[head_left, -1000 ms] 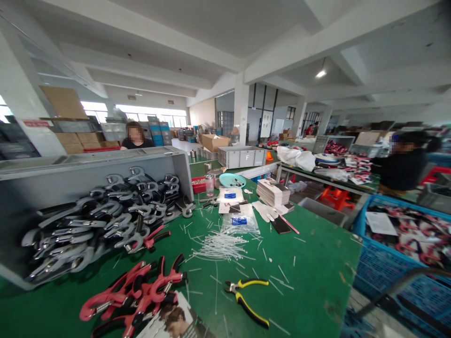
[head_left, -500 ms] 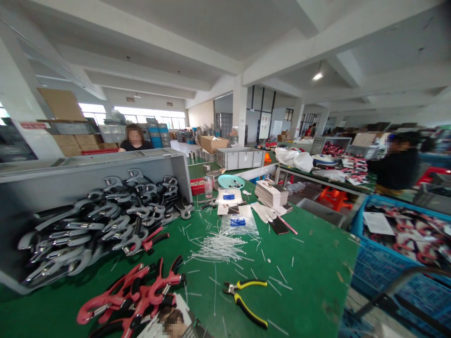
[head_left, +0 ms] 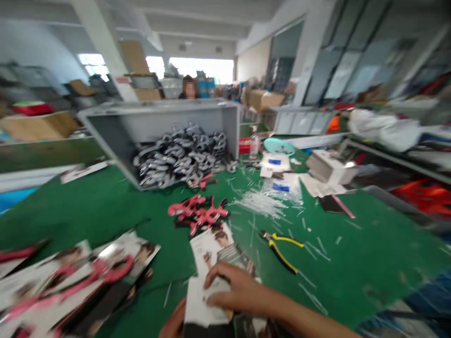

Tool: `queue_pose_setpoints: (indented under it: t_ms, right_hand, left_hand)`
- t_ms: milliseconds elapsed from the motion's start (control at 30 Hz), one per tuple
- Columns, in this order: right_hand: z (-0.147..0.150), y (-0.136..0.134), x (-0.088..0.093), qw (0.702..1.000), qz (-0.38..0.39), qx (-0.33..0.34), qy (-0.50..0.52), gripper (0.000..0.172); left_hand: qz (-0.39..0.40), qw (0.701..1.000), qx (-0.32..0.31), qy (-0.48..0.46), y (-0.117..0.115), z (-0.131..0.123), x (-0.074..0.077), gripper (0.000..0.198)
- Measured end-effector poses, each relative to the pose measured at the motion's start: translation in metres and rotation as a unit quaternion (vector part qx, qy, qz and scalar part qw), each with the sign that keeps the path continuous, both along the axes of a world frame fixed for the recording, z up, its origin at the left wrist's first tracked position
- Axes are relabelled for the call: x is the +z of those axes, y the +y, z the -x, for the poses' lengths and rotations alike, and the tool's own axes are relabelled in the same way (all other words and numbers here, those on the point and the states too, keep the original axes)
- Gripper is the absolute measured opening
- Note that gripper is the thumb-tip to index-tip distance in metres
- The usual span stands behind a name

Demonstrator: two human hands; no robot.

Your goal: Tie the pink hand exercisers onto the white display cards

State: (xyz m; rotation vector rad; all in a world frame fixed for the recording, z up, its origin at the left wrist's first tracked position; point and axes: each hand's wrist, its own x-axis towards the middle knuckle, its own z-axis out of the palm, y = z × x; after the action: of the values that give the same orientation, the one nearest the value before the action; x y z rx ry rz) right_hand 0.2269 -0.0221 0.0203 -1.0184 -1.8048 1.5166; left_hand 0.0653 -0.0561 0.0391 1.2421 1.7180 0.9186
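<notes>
At the bottom centre, my right hand reaches in from the right, thumb and forefinger bent over a white printed card. My left hand grips the left edge of that card, most of it hidden behind the card or below the picture. Just beyond lies another printed card with a photo of a person. Past it sits a small pile of pink and black hand grip exercisers. Yellow and black side cutters lie spread to the right, near loose white cable ties.
A grey crate on its side holds many grey hand grips. At left, pink hand grips on cards lie blurred. Toward the right back are a card stack, a phone and a turquoise dish. A person is behind the crate.
My view has swung left and down. Both hands have come into sight at the bottom with the card, and the carded pink hand grips now show at left.
</notes>
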Motion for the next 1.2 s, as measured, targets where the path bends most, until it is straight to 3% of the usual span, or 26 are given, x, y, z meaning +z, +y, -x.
queue_pose_setpoints:
  t_ms: [100, 200, 267, 533, 733, 900, 1033, 1200]
  right_hand:
    - [0.001, 0.001, -0.011, 1.0, 0.005, 0.006, -0.015, 0.023]
    - [-0.001, 0.006, -0.016, 0.999, 0.022, 0.016, -0.021, 0.021]
    - [-0.002, 0.007, -0.015, 0.999, 0.03, 0.022, -0.032, 0.022]
    - [0.0, 0.009, -0.012, 0.998, 0.041, 0.027, -0.043, 0.022]
    - [0.003, 0.011, -0.017, 0.998, 0.033, 0.03, -0.052, 0.023]
    - [0.006, 0.012, -0.014, 0.997, 0.006, 0.035, -0.064, 0.022]
    - [0.008, 0.009, -0.017, 0.999, -0.006, 0.028, -0.033, 0.016]
    - [0.012, 0.008, -0.019, 0.999, -0.012, 0.029, 0.007, 0.014]
  left_hand:
    - [0.04, 0.999, 0.019, -0.015, -0.017, 0.023, -0.026, 0.014]
    - [-0.025, 0.993, -0.074, -0.084, -0.021, 0.034, -0.046, 0.017]
    - [-0.069, 0.985, -0.121, -0.104, -0.019, 0.035, -0.051, 0.019]
    - [-0.092, 0.976, -0.121, -0.159, -0.016, 0.047, -0.051, 0.017]
    - [-0.078, 0.979, -0.125, -0.144, -0.017, 0.045, -0.05, 0.016]
    - [-0.042, 0.973, -0.083, -0.21, -0.017, 0.041, -0.051, 0.02]
    - [0.014, 0.953, -0.035, -0.301, -0.021, 0.04, -0.04, 0.038]
    - [0.042, 0.971, -0.03, -0.234, -0.014, 0.047, -0.023, 0.042]
